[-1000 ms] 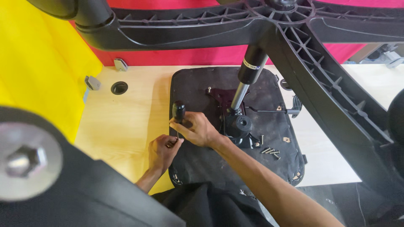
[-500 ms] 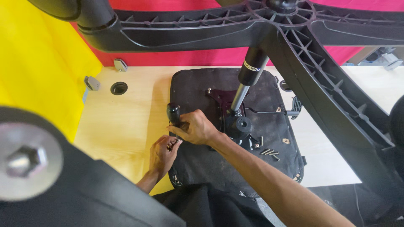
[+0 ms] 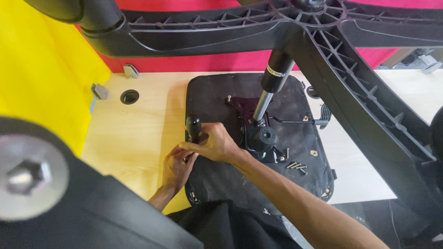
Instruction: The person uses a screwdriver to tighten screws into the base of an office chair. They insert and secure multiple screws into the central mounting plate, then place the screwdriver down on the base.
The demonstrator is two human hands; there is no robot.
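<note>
Seat pan (image 3: pixel 217 97), underside up, lies on the wooden table (image 3: pixel 134 138). At its left edge our right hand (image 3: pixel 217 145) is clenched round a black handle (image 3: pixel 193 128); our left hand (image 3: pixel 176 165) pinches just below it. Loose screws (image 3: pixel 296 165) sit right of the gas cylinder (image 3: pixel 272 87).

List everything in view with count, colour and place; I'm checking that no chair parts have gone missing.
Chair seat underside: one, black, flat on the table.
Gas lift cylinder: one, black and silver, standing at the seat's centre.
Star base: one, black, overhead.
Loose screws: several, silver, on the seat's right part.
Table: one, pale wood.
Screwdriver handle: one, black, at the seat's left edge.
Right hand: gripping the handle.
Left hand: just below it.
</note>
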